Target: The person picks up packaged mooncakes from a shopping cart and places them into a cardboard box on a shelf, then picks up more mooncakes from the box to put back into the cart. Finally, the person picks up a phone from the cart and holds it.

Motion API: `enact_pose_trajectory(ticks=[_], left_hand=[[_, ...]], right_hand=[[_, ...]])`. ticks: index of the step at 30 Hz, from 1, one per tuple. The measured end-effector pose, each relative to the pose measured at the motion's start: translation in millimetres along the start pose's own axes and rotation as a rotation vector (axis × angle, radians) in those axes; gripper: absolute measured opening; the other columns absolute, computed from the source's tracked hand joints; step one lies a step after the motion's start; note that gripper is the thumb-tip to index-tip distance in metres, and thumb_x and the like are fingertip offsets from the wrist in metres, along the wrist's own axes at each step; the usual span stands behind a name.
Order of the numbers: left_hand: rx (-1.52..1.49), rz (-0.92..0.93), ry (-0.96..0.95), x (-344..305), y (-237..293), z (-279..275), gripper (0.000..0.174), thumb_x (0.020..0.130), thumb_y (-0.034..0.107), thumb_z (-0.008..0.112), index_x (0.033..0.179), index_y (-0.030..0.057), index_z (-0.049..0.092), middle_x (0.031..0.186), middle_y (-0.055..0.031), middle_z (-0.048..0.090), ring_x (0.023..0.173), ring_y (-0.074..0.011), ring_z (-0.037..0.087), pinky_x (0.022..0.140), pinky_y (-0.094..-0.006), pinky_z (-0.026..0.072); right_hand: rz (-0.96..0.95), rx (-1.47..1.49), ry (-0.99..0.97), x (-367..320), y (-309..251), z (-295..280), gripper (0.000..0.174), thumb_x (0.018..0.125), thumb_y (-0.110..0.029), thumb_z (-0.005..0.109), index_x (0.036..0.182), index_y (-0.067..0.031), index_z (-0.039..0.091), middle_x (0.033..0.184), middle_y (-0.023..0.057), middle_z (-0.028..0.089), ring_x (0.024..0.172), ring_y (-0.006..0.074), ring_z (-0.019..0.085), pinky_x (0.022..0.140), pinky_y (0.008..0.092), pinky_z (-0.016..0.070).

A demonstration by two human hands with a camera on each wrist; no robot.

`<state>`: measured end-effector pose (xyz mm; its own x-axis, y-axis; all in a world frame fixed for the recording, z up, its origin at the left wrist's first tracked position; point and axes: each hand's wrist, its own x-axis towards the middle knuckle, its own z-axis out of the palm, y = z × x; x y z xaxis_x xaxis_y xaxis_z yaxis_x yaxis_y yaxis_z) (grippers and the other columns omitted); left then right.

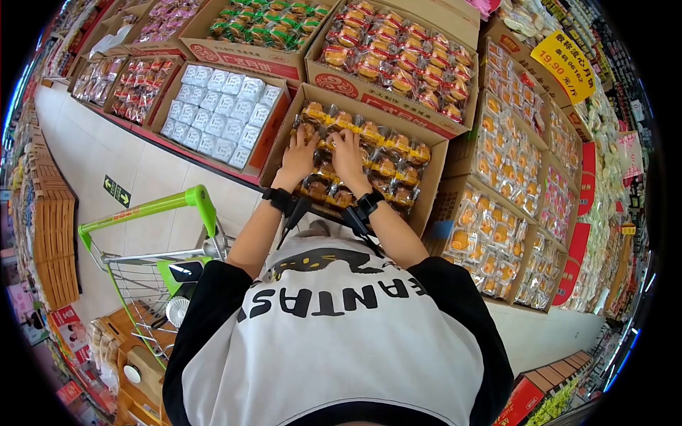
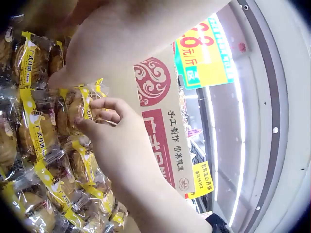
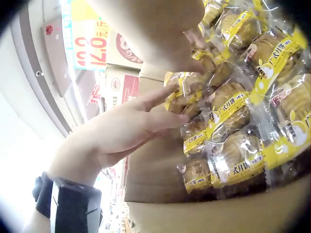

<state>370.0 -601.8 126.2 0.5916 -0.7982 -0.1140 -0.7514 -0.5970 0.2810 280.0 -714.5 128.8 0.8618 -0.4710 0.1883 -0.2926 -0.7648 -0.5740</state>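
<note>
Both hands reach into an open cardboard box (image 1: 433, 186) filled with rows of mooncakes (image 1: 387, 167) in clear wrappers with yellow labels. My left hand (image 1: 298, 157) is at the box's left side. In the right wrist view, its thumb and index finger go around a wrapped mooncake (image 3: 176, 104) near the box wall. Beside it, my right hand (image 1: 347, 157) is over the back rows. The left wrist view shows the right thumb and curled fingers pinching a wrapped mooncake (image 2: 73, 111). Each hand's own fingertips are mostly hidden in its own wrist view.
White-wrapped cakes fill a box (image 1: 165, 139) to the left. Behind stand boxes of red-labelled (image 1: 398, 60) and green-labelled cakes (image 1: 270, 23). More packaged cakes (image 1: 490, 241) are stacked at right. A green-handled shopping cart (image 1: 142, 213) stands at left on the tiled floor.
</note>
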Motion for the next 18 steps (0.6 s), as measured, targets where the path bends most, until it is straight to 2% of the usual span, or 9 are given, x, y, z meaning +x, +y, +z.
enact_pose_trajectory(ticks=[5, 10, 14, 16, 18], left_hand=[[-0.03, 0.022, -0.019, -3.6, -5.4, 3.9, 0.074, 0.066, 0.006, 0.06, 0.132, 0.0195, 0.03, 0.139, -0.0191, 0.011, 0.122, -0.0424, 0.023, 0.092, -0.0439, 0.0361], [-0.057, 0.043, -0.051, -4.3, -8.6, 1.4, 0.073, 0.067, 0.012, 0.061, 0.132, 0.0217, 0.028, 0.141, -0.0162, 0.007, 0.126, -0.0397, 0.016, 0.095, -0.0445, 0.0333], [-0.055, 0.021, -0.077, -7.2, -5.8, -5.5, 0.071, 0.069, 0.015, 0.06, 0.132, 0.0214, 0.029, 0.141, -0.0145, 0.006, 0.128, -0.0377, 0.014, 0.097, -0.0436, 0.0318], [-0.11, -0.011, -0.063, -9.7, -3.0, -10.1, 0.069, 0.07, 0.015, 0.059, 0.131, 0.0216, 0.03, 0.142, -0.0116, 0.01, 0.129, -0.0336, 0.014, 0.093, -0.0525, 0.0299], [-0.142, -0.005, -0.007, -17.5, 1.6, -14.8, 0.064, 0.07, 0.014, 0.058, 0.129, 0.0193, 0.033, 0.141, -0.0116, 0.012, 0.129, -0.032, 0.015, 0.093, -0.0521, 0.03]], right_hand=[[-0.001, 0.001, 0.003, 0.0, 1.0, 1.1, 0.031, 0.064, 0.009, 0.055, 0.091, -0.0077, 0.051, 0.095, 0.0122, 0.041, 0.095, 0.0318, 0.041, 0.078, 0.0409, 0.0411], [0.06, -0.108, -0.007, -3.0, 1.6, -0.1, 0.032, 0.067, -0.001, 0.06, 0.097, -0.0088, 0.049, 0.095, 0.0111, 0.041, 0.095, 0.0303, 0.042, 0.07, 0.0413, 0.0456], [0.037, -0.156, 0.005, -2.4, 2.8, 1.9, 0.033, 0.068, -0.005, 0.061, 0.098, -0.0092, 0.048, 0.095, 0.011, 0.041, 0.094, 0.0306, 0.043, 0.066, 0.0422, 0.0469], [0.05, -0.149, -0.016, -2.1, 0.0, -1.5, 0.032, 0.068, -0.006, 0.061, 0.097, -0.0092, 0.048, 0.095, 0.0111, 0.041, 0.091, 0.0308, 0.045, 0.066, 0.0421, 0.0473], [0.039, -0.156, -0.041, -1.6, -1.4, -5.2, 0.033, 0.069, -0.005, 0.06, 0.1, -0.0078, 0.048, 0.098, 0.0136, 0.042, 0.093, 0.0325, 0.045, 0.064, 0.0417, 0.0482]])
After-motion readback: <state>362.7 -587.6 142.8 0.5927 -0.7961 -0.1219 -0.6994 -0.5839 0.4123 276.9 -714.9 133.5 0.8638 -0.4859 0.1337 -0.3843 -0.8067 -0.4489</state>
